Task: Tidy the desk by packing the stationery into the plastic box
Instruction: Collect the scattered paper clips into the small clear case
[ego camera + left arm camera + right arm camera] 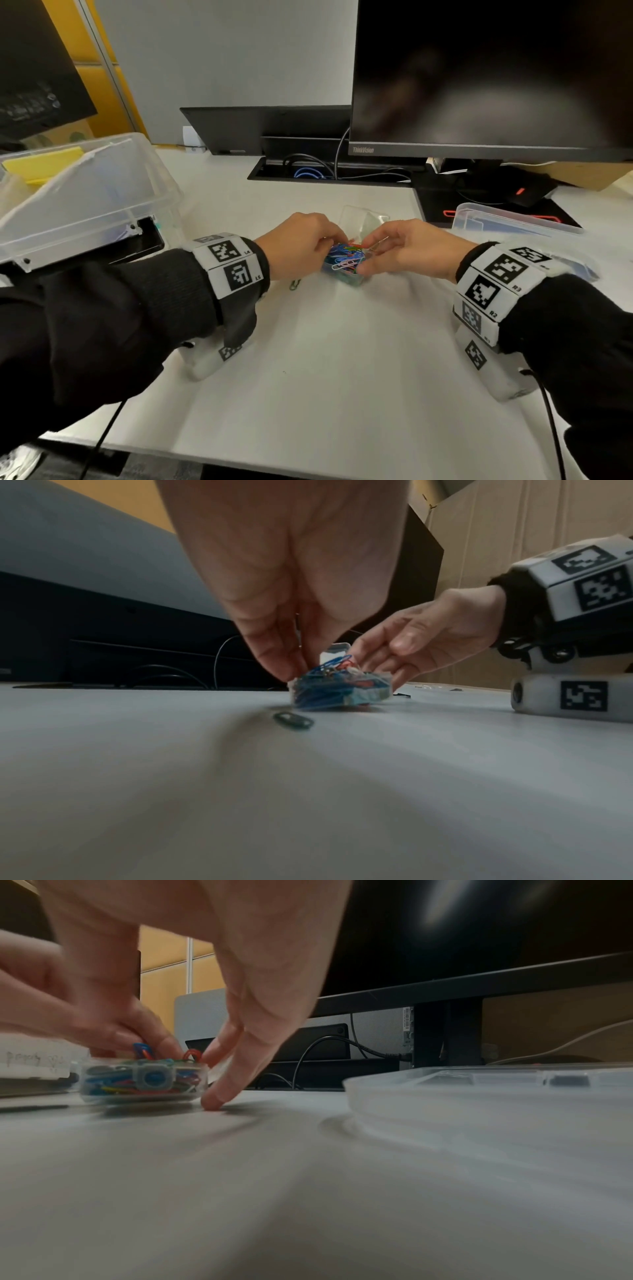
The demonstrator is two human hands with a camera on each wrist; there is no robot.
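A small clear case (346, 270) heaped with coloured paper clips (342, 256) stands mid-desk, its hinged lid (365, 219) open behind it. My left hand (337, 241) curls over the case's left side and pinches clips at the top of the heap. My right hand (364, 257) holds the case from the right, thumb on the near edge and fingers over the clips. In the right wrist view its little finger (212, 1100) touches the desk beside the case (143, 1081). One loose green clip (294, 283) lies on the desk just left of the case. The large clear plastic box (85, 192) sits far left.
The big box holds a yellow pad (41, 166). Its clear lid (513, 219) lies flat at the right, near my right wrist. A monitor (489, 75) and a cable tray (325, 171) stand behind the case. The white desk (342, 359) stretches toward me.
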